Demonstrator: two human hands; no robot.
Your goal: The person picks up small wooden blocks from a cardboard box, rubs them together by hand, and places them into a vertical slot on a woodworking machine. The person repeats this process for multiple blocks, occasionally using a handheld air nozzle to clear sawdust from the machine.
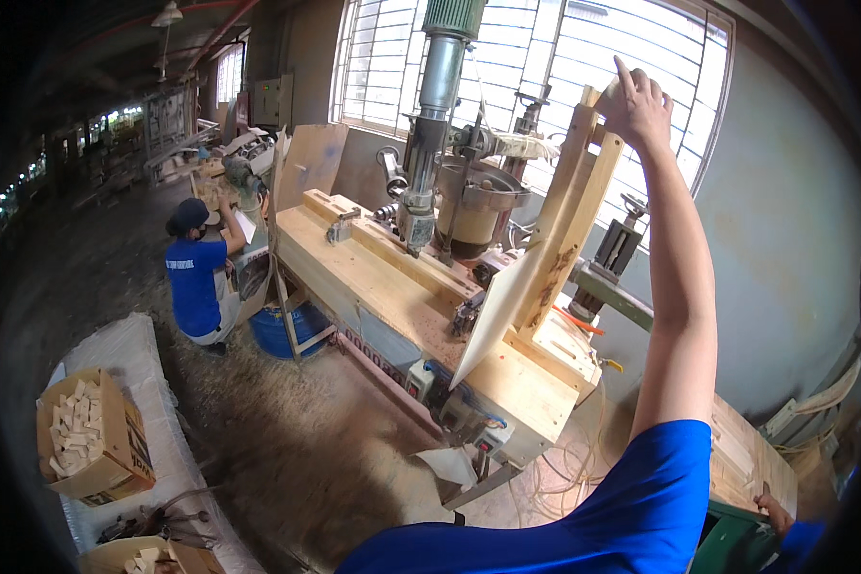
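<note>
My right hand [638, 103] is raised high on the right, its back toward me. It grips the top end of a tall, tilted wooden frame [562, 215] made of long rails, with one finger stretched up and the others curled over. The frame stands on a wooden workbench [521, 387]. A thin pale board [496, 311] leans along its left side. To the left, a drill press spindle [418, 196] comes down over a long wooden rail [402, 251] bearing metal clamps. My left hand does not show.
A person in blue [196, 277] crouches by a blue drum [292, 330] at left. Cardboard boxes [124, 450] hold small wood pieces. Switch boxes [457, 416] line the bench front; cables [574, 474] lie below. Another person's hand [773, 509] touches wooden boards [737, 459] at lower right.
</note>
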